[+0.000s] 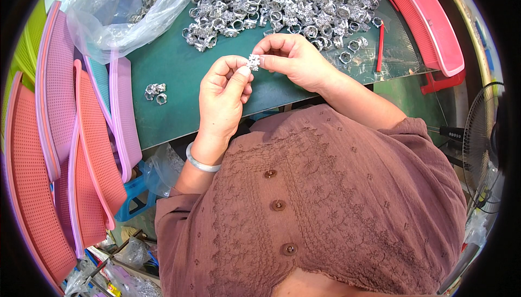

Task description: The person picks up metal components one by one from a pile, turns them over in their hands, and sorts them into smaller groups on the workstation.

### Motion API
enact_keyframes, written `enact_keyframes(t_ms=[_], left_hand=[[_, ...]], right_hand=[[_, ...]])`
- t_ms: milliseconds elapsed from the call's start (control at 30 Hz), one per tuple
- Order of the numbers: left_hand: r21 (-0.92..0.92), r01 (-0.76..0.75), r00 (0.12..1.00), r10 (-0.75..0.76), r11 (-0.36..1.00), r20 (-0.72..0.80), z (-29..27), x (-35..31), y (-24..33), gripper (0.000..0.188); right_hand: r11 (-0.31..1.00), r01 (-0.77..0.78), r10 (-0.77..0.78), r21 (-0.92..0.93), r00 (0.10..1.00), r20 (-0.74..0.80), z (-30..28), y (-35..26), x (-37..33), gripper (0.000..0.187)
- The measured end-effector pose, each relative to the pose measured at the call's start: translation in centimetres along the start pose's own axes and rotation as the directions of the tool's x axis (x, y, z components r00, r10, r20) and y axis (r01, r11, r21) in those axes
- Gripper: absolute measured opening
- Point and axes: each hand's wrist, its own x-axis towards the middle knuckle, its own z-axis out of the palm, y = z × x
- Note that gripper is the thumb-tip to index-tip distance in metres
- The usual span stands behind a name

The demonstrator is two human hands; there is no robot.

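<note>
Between my two hands, above the front part of the green table, is a silver ring [253, 62] with a cluster-shaped top. My left hand [225, 88] pinches it from the left with thumb and forefinger. From the right, the thumb and forefinger of my right hand [290, 58] close on its other side. Most of the ring's band is hidden by the fingers. Beyond my hands lies a big heap of similar silver rings [293, 4]. A small group of rings [156, 93] sits apart on the left of the table, and a few loose rings [345, 57] lie right of the heap.
A clear plastic bag [157, 20] with rings inside stands at the far left. Stacked plastic baskets [97, 145] crowd the left side. A red stick-like tool [380, 47] and a pink basket [426, 23] are on the right, with a fan [480, 134] beyond the table [179, 118].
</note>
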Motion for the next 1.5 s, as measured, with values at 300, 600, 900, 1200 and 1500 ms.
enact_keyframes(t_ms=[300, 600, 900, 1200, 1500], left_hand=[[0.020, -0.018, 1.000, 0.018, 1.000, 0.006, 0.12, -0.12, 0.19, 0.005], [0.032, -0.059, 0.998, 0.059, 0.998, -0.001, 0.14, 0.00, 0.39, 0.006], [0.232, -0.164, 0.987, 0.159, 0.959, 0.039, -0.38, 0.18, 0.62, 0.007], [0.274, -0.165, 0.986, 0.164, 0.947, 0.026, -0.35, -0.06, 0.57, 0.007], [0.298, -0.178, 0.983, 0.180, 0.938, 0.020, -0.28, -0.12, 0.56, 0.007]], right_hand=[[1.000, 0.023, -0.023, -0.013, 1.000, -0.002, -0.01, -0.01, -0.07, 0.011], [0.956, 0.166, -0.167, -0.241, 0.986, 0.020, -0.25, 0.23, -0.44, 0.010], [0.554, 0.568, -0.571, -0.608, 0.791, 0.219, -0.49, 0.21, -0.28, 0.014], [0.475, 0.580, -0.625, -0.662, 0.752, 0.210, -0.25, 0.26, -0.25, 0.014], [0.436, 0.597, -0.661, -0.673, 0.720, 0.211, -0.19, 0.39, -0.29, 0.015]])
